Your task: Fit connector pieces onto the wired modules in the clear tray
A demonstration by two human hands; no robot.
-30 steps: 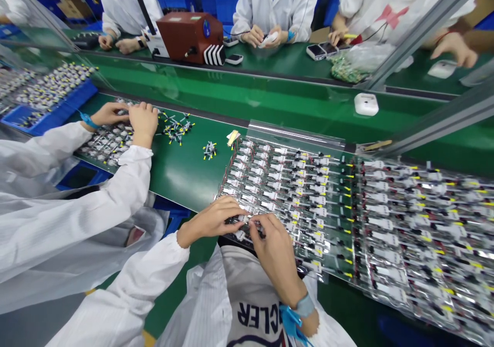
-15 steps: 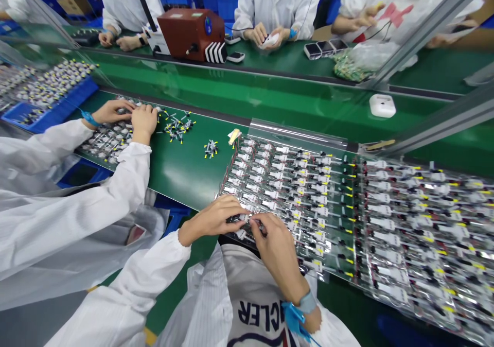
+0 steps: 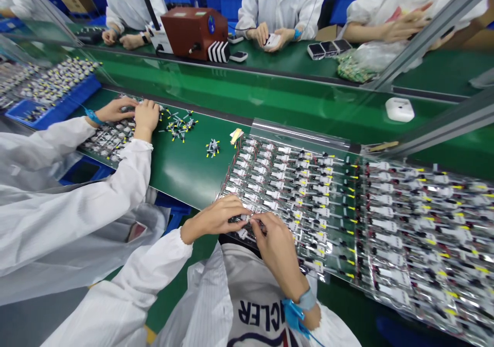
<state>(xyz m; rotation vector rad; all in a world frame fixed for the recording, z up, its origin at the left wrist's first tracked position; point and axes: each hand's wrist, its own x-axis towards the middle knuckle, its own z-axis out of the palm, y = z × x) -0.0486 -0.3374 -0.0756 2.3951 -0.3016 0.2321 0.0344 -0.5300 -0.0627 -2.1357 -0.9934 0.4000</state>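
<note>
Over the clear tray (image 3: pixel 328 246), left hand (image 3: pixel 218 215) and right hand (image 3: pixel 275 239), grip nearly closed, pinch a whitish part (image 3: pixel 246 218).

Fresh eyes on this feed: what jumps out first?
Probably the rows of small white parts over the right side of the near bench. Then the left hand and right hand, fingertips close together at the rows' near left corner. Beyond, a red-brown box stands on the opposite bench.
</note>
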